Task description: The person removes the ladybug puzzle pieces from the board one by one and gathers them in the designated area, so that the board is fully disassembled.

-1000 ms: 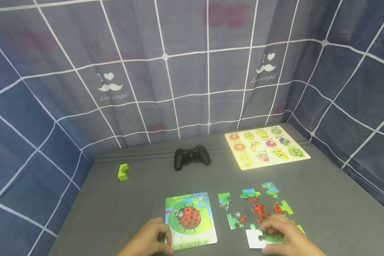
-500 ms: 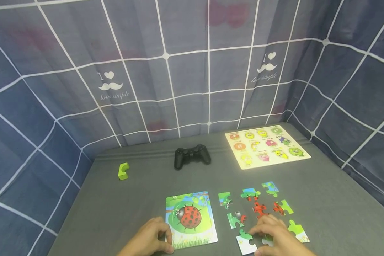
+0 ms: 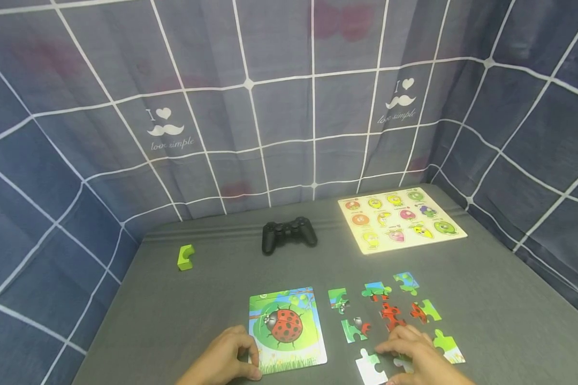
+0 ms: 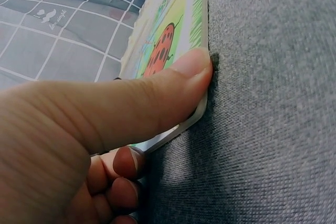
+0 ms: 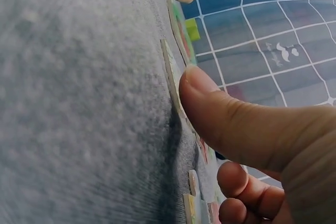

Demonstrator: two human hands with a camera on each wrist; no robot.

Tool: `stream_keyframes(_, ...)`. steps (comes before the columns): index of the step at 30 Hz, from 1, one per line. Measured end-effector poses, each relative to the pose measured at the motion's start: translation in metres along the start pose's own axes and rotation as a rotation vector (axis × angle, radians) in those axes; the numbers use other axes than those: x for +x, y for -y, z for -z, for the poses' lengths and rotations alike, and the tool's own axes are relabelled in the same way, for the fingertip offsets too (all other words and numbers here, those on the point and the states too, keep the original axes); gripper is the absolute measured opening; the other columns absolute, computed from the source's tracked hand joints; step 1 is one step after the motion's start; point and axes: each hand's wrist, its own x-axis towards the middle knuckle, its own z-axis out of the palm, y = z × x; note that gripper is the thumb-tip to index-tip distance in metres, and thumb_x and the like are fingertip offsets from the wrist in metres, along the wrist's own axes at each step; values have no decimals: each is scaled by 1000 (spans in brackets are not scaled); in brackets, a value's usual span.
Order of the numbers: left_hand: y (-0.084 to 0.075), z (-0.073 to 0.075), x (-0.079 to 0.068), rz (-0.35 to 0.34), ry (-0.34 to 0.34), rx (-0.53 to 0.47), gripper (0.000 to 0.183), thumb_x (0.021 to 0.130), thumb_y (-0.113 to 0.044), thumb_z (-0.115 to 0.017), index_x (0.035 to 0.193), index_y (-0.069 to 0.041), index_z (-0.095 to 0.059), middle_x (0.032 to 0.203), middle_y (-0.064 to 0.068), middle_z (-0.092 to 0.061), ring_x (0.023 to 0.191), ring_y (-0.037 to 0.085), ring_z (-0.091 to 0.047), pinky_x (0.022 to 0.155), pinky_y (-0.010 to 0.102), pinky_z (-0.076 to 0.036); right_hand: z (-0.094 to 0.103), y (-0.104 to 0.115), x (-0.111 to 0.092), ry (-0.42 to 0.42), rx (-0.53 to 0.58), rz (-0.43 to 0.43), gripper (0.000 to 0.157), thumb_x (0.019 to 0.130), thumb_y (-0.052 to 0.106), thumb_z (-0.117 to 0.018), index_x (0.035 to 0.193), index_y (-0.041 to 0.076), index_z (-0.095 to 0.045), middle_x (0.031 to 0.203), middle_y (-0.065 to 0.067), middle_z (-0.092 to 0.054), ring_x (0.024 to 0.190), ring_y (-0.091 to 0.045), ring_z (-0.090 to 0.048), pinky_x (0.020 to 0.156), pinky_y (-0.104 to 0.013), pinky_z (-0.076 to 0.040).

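Observation:
In the head view, my left hand (image 3: 233,353) holds the lower left corner of a square ladybug picture board (image 3: 289,345), thumb at its front edge and fingers along its side. The thumb (image 4: 173,80) lies over the corner in the left wrist view. My right hand (image 3: 416,355) is low among loose jigsaw pieces, its curled index finger and thumb at the right side of a white-and-green corner piece (image 3: 368,369). Another piece (image 3: 403,365) is partly hidden under the palm. In the right wrist view, the thumb (image 5: 197,90) is against a piece's edge.
Several ladybug jigsaw pieces, including a red one (image 3: 390,315), lie around the right hand. Farther back are a black game controller (image 3: 289,232), a fruit puzzle board (image 3: 402,222) and a green notched block (image 3: 185,258). A checked curtain (image 3: 289,123) encloses the grey table (image 3: 212,299).
My right hand has shifted slightly left, and the white-and-green corner piece has slid left and turned a little. A yellow-green piece right of the hand is more exposed. The left hand stays put.

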Motion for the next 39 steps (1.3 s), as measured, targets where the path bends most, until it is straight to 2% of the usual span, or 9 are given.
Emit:
stream_keyframes(5, 0, 1, 1, 6, 2, -5, 24, 62, -35, -88, 67, -26, -66, 70, -9, -45, 68, -4, -37, 60, 14, -31, -2, 1, 2, 5, -20, 11, 53, 60, 33, -87, 109, 23, -69, 94, 18, -52, 91, 5, -40, 64, -20, -19)
stream_keyframes(12, -3, 3, 1, 71, 39, -41, 24, 63, -34, -88, 68, -25, -66, 72, -10, -44, 69, -2, -38, 61, 17, -32, -5, 2, 2, 7, -18, 16, 49, 60, 34, -86, 106, 26, -70, 90, 20, -50, 89, 5, -38, 64, -19, -18)
stream_keyframes(21, -4, 2, 0, 57, 25, -1, 24, 63, -34, -88, 67, -26, -65, 72, -12, -44, 70, -3, -38, 61, 17, -32, -9, -1, 1, -48, -68, 44, 50, 57, 40, -85, 103, 30, -67, 88, 20, -49, 88, 5, -37, 66, -17, -17)
stream_keyframes(29, -5, 2, -1, 56, 20, 10, 25, 63, -33, -88, 68, -25, -65, 73, -11, -44, 71, -2, -38, 61, 18, -32, -11, 0, 1, -85, -80, 45, 45, 60, 49, -80, 100, 34, -66, 91, 24, -50, 89, 7, -37, 67, -18, -18)
stream_keyframes(36, -6, 3, -1, 107, 51, -13, 25, 63, -33, -88, 68, -25, -65, 73, -11, -44, 71, -1, -39, 62, 19, -33, -6, 3, 1, -93, -75, -16, 44, 64, 44, -84, 102, 35, -64, 94, 26, -53, 89, 7, -41, 69, -22, -22)
stream_keyframes(39, -7, 3, -1, 100, 54, -14, 25, 63, -33, -88, 69, -24, -66, 74, -11, -45, 72, -1, -39, 62, 19, -33, 3, 3, 2, -100, -81, -57, 45, 66, 36, -87, 105, 32, -65, 95, 24, -56, 87, 6, -44, 71, -22, -26)
